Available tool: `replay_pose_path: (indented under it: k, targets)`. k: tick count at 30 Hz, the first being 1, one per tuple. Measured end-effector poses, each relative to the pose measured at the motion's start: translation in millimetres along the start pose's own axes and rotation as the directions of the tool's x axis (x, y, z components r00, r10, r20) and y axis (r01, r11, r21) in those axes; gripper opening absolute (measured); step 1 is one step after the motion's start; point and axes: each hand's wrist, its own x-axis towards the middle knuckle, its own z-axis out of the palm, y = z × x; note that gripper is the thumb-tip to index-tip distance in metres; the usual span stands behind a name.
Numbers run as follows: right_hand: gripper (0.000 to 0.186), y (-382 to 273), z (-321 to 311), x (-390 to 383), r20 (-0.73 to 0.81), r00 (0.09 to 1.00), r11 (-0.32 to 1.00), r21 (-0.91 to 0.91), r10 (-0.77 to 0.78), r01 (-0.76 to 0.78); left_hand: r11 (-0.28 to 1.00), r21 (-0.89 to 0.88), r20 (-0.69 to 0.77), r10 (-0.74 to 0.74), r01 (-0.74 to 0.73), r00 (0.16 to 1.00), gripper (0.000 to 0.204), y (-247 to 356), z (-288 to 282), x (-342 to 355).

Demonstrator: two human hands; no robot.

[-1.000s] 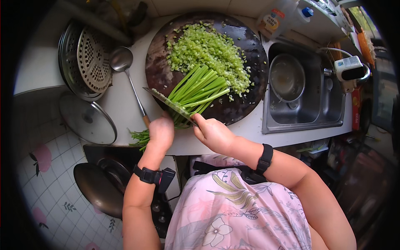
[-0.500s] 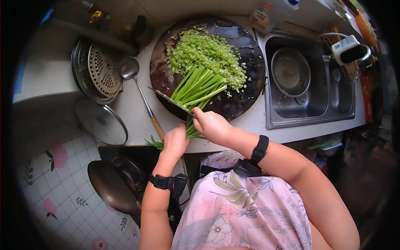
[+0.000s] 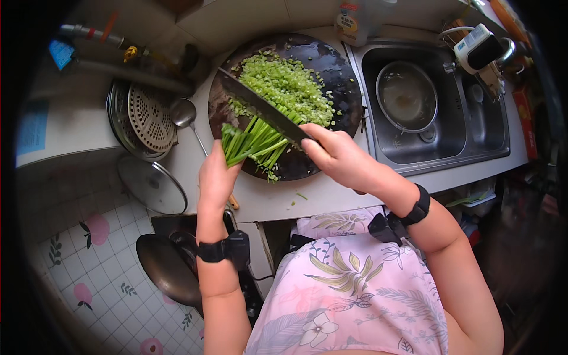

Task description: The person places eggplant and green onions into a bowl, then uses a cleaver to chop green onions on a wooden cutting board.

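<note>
A round dark chopping board (image 3: 325, 53) lies on the counter, with a pile of chopped green stems (image 3: 278, 80) on its far part. My left hand (image 3: 216, 180) is closed round one end of a bunch of long green stems (image 3: 248, 142) at the board's near left. My right hand (image 3: 340, 157) grips the handle of a wide kitchen knife (image 3: 260, 106). The blade slants up to the left, between the chopped pile and the bunch, and hides part of both.
A metal sink (image 3: 408, 157) with a round metal bowl (image 3: 408, 97) stands on the right. Left of the board are a ladle (image 3: 184, 112), a perforated steamer plate (image 3: 151, 118) and a glass lid (image 3: 151, 184). Below hangs a dark wok (image 3: 165, 266).
My left hand has moved left and away from me, swinging the stems' leafy end onto the board. The knife in my right hand has moved right and farther up, across the stems.
</note>
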Motion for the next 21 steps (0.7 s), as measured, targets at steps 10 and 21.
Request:
replay_pose_path:
  k: [10,21]
  targets:
    - [0.031,12,-56,-28,-0.128,0.985,0.993,-0.006,0.114,-0.116,0.983,0.183,0.030,-0.030,0.024,0.999,0.055,7,51,84]
    - [0.032,30,-51,-4,-0.038,0.994,0.992,-0.060,0.106,-0.109,0.974,0.223,0.103,0.026,-0.048,0.994,0.123,20,75,47]
